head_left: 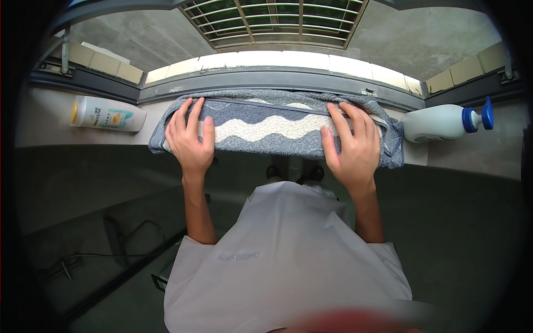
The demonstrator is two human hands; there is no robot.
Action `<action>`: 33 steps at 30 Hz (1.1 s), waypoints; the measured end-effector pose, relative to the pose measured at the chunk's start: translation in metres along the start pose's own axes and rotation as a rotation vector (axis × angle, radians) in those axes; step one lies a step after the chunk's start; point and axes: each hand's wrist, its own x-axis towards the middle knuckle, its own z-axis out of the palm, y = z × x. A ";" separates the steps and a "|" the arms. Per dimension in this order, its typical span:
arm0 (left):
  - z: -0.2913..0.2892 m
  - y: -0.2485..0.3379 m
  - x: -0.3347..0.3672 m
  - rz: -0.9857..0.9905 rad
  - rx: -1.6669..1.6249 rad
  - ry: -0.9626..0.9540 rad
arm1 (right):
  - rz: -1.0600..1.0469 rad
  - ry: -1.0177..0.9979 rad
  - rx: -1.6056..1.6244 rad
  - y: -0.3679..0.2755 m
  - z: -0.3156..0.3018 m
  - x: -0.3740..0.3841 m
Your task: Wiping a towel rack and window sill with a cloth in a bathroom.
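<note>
A blue-grey towel [266,145] with white wavy bands lies folded lengthwise along the window sill. Its far edge reaches the grey window frame, and its right end bunches loosely. My left hand [190,139] rests on the towel's left part, fingers stretched forward and thumb apart. On the right part lies my right hand [353,141], palm down with the fingers spread. Both hands press on the cloth from above without gripping it.
A white shampoo bottle [108,114] lies on its side left of the towel. To the right lies a pale pump bottle [436,123] with a blue top. Beyond the open window frame [266,81] is a metal grille [272,25]. A shower hose [105,255] shows at lower left.
</note>
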 end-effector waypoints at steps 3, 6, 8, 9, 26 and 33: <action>0.004 0.004 -0.002 0.006 0.008 0.007 | -0.008 0.007 -0.041 -0.002 0.003 0.000; 0.005 0.024 -0.004 0.053 0.033 -0.024 | -0.015 0.004 -0.047 -0.002 0.005 -0.001; 0.007 0.045 -0.006 0.066 0.015 -0.031 | -0.017 0.008 -0.055 -0.002 0.005 -0.001; 0.009 0.056 -0.007 0.086 -0.007 -0.054 | -0.023 0.012 -0.063 -0.002 0.006 -0.002; 0.015 0.076 0.000 0.192 -0.125 -0.067 | -0.039 0.023 -0.084 0.000 0.009 -0.003; 0.001 -0.003 0.000 0.003 -0.029 0.036 | -0.046 0.000 -0.054 -0.005 0.010 0.000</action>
